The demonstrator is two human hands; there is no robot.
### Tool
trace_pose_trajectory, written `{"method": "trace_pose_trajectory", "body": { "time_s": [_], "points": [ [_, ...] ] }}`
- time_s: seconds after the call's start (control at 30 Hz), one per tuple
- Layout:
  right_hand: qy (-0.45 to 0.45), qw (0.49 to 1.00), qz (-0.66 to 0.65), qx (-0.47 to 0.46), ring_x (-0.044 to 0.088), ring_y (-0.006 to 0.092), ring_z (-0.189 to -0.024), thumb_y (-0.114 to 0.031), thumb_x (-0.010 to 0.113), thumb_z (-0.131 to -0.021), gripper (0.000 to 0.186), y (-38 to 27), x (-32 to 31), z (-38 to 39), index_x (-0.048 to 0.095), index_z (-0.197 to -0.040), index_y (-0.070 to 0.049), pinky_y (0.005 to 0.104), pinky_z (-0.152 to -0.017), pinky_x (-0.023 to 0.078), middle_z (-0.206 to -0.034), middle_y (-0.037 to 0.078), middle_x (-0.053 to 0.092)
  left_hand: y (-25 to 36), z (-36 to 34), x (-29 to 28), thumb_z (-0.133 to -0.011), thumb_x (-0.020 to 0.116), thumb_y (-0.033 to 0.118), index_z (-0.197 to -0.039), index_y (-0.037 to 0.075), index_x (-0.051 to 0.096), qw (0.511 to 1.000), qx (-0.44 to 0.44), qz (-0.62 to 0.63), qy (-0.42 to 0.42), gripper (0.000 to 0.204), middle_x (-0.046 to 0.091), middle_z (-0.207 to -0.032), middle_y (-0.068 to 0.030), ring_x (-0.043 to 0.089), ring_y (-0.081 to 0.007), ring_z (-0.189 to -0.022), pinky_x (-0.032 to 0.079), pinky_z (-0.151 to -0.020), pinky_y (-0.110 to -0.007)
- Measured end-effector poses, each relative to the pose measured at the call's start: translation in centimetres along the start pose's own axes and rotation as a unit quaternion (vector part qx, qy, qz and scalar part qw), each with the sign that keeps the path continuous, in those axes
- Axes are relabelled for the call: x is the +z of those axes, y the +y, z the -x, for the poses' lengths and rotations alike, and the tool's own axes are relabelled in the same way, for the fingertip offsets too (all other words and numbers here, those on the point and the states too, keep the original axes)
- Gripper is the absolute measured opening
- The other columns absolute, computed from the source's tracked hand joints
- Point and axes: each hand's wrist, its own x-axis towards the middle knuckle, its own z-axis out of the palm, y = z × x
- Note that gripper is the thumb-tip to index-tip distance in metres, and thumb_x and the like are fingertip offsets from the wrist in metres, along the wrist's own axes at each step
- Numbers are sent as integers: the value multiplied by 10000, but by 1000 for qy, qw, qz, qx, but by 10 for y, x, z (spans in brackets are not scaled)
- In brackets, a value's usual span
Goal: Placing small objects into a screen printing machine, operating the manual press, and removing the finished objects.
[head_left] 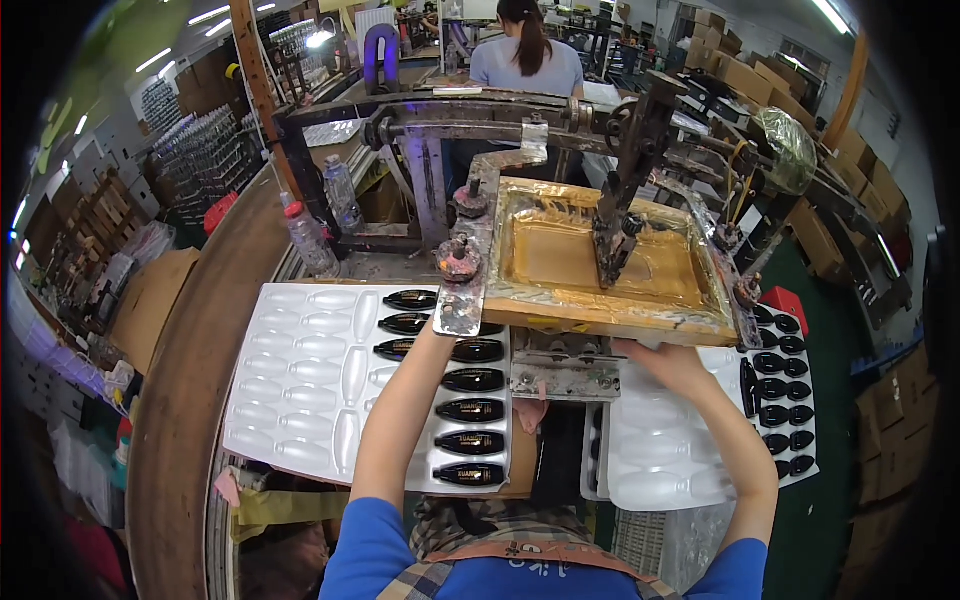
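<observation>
A wooden-framed printing screen (610, 313) with a golden mesh is clamped in a metal press, above a metal fixture block (565, 368). My left arm reaches up to the metal side bracket (460, 308); beyond the wrist, my left hand (433, 343) is hidden by it. Under the screen's front edge, right of the block, is my right hand (668, 362), its fingers mostly covered by the frame. Glossy black oval pieces (470, 410), several with gold print, lie in the white moulded tray (295, 370) at left. More black pieces (770, 388) sit in the right-hand white tray (665, 470).
A dark upright arm (640, 150) stands over the screen. Plastic bottles (310, 240) stand left of the press, near a curved brown belt or bench edge (185, 400). A red box (785, 308) is at right. Another person (527, 65) sits beyond the press; cardboard boxes are stacked behind.
</observation>
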Motion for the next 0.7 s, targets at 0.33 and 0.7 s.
{"method": "trace_pose_trajectory", "body": {
  "time_s": [0.33, 0.7],
  "points": [
    [-103, 988, 105, -44, 480, 342, -1045, -380, 583, -802, 503, -5, 24, -9, 487, -1138, -18, 357, -897, 368, -1107, 197, 522, -22, 101, -132, -838, 562, 82, -914, -42, 587, 977, 36, -110, 179, 147, 595, -812, -48, 538, -82, -735, 435, -672, -204],
    [26, 907, 418, 43, 397, 338, -1146, -250, 462, -852, 365, 155, -66, 33, 496, -1124, -8, 386, -979, 280, -1198, 182, 474, -54, 125, -137, -794, 584, 90, -787, -19, 564, 891, -11, -383, 244, 110, 583, -779, -121, 548, -238, -707, 427, -671, -318]
  ]
}}
